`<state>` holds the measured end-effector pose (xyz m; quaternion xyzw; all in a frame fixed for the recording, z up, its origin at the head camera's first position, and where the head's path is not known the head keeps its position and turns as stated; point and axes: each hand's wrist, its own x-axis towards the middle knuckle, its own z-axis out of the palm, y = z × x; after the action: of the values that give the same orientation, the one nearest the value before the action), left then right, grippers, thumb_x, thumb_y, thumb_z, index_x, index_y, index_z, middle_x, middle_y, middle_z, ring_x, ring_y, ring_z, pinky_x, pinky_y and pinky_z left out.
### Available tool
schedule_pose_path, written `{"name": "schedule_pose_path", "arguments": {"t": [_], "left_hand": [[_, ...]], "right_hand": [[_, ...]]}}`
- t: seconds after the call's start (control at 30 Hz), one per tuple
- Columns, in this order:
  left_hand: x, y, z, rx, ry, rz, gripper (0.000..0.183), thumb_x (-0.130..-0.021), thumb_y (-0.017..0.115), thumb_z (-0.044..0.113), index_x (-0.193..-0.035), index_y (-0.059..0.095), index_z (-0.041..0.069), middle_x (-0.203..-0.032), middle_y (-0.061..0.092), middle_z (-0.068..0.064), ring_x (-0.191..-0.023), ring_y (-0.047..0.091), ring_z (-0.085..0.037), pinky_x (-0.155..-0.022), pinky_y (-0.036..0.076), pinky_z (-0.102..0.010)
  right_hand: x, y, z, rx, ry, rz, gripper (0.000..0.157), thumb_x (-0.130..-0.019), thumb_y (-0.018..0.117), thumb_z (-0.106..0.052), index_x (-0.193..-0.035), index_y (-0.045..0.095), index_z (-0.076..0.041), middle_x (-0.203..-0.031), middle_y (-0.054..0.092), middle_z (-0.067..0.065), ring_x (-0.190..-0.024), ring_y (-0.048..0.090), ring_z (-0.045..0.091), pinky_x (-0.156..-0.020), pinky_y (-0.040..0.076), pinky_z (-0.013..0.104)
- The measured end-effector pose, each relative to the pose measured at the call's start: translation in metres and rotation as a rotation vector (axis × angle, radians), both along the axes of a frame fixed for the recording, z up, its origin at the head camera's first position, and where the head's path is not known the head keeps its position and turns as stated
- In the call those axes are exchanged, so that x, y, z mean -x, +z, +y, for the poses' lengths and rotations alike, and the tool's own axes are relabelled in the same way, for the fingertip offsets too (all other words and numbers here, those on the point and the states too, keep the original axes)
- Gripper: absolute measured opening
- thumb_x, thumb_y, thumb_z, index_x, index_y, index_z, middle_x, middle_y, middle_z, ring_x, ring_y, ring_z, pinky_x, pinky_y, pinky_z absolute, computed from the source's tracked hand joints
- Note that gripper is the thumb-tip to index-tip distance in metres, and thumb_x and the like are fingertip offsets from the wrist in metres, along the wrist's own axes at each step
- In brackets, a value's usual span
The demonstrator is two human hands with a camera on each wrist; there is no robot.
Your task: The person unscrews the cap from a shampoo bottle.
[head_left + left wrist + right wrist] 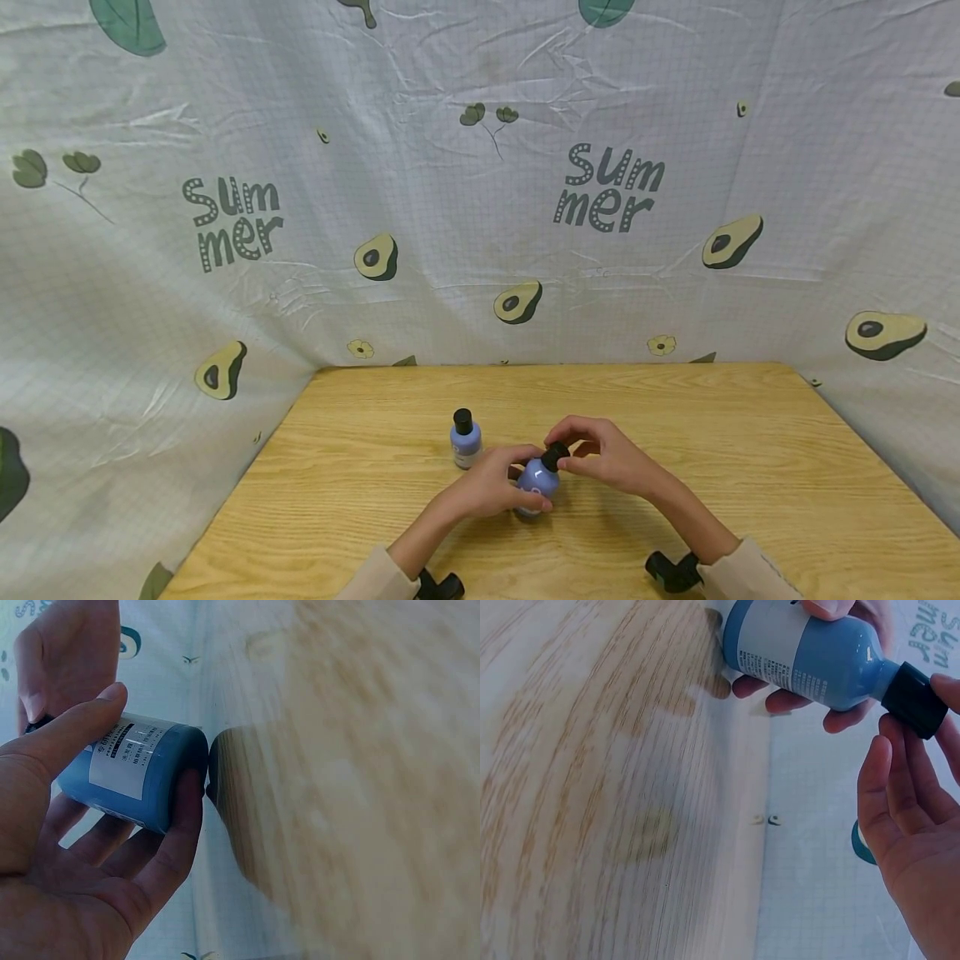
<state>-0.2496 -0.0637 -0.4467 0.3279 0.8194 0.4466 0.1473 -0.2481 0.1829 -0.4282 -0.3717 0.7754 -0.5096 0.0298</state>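
Note:
A small blue-purple bottle (537,477) with a white label leans to the right in the middle of the table. My left hand (497,483) grips its body, thumb on one side and fingers round the other, as the left wrist view shows. The fingertips of my right hand (606,457) pinch the black cap (915,700) at the bottle's top. In the right wrist view the cap sits on the neck. Behind my left hand, a second bottle (466,443) of the same colour stands upright with its black cap on.
All this is on a wooden table (360,467). A white curtain (442,200) printed with avocados and lettering hangs behind the table and along its sides. Black devices are strapped beneath both wrists, one of them a wrist camera (672,572) at the right.

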Motion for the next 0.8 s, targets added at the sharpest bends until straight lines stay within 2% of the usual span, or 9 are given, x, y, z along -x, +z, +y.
{"name": "schedule_pose_path", "arguments": {"t": [0.23,0.37,0.53,0.7,0.8], "left_hand": [[-0.0008,0.0002,-0.0007,-0.003,0.006,-0.031,0.055,-0.088,0.084,0.027,-0.139,0.064,0.026,-0.134,0.068,0.001,-0.116,0.070,-0.015,-0.091,0.057,-0.023],[-0.0012,0.0009,-0.0009,-0.006,0.008,-0.046,0.056,-0.088,0.084,0.026,-0.140,0.063,0.028,-0.135,0.068,0.000,-0.115,0.070,-0.016,-0.089,0.057,-0.023],[-0.0013,0.0014,-0.0004,-0.005,0.009,-0.040,0.053,-0.088,0.084,0.026,-0.137,0.064,0.029,-0.134,0.068,0.002,-0.115,0.069,-0.014,-0.090,0.057,-0.023],[-0.0011,0.0010,0.0003,-0.006,0.004,-0.027,0.050,-0.088,0.084,0.027,-0.134,0.066,0.028,-0.131,0.069,0.004,-0.114,0.068,-0.009,-0.092,0.056,-0.023],[-0.0013,0.0009,0.0004,-0.006,0.007,-0.021,0.049,-0.087,0.085,0.027,-0.132,0.067,0.028,-0.129,0.070,0.004,-0.114,0.068,-0.009,-0.092,0.056,-0.023]], "right_hand": [[-0.0028,0.0011,-0.0022,-0.029,-0.082,-0.038,0.022,-0.099,0.070,-0.018,-0.118,0.068,-0.007,-0.111,0.070,0.012,-0.098,0.065,0.010,-0.082,0.058,0.030],[-0.0038,0.0021,-0.0033,-0.027,-0.108,-0.053,0.020,-0.100,0.069,-0.019,-0.115,0.069,-0.006,-0.108,0.070,0.010,-0.093,0.066,0.009,-0.079,0.059,0.030],[-0.0030,0.0021,-0.0023,-0.008,-0.074,-0.056,0.020,-0.100,0.069,-0.015,-0.116,0.069,-0.003,-0.110,0.070,0.014,-0.095,0.066,0.009,-0.081,0.060,0.028],[-0.0027,0.0025,-0.0006,0.013,-0.021,-0.031,0.025,-0.100,0.067,-0.011,-0.119,0.067,0.004,-0.113,0.070,0.017,-0.099,0.067,0.007,-0.083,0.059,0.028],[-0.0026,0.0023,-0.0002,0.018,-0.008,-0.014,0.024,-0.100,0.066,-0.010,-0.120,0.068,0.003,-0.114,0.070,0.018,-0.100,0.067,0.007,-0.084,0.059,0.028]]}}
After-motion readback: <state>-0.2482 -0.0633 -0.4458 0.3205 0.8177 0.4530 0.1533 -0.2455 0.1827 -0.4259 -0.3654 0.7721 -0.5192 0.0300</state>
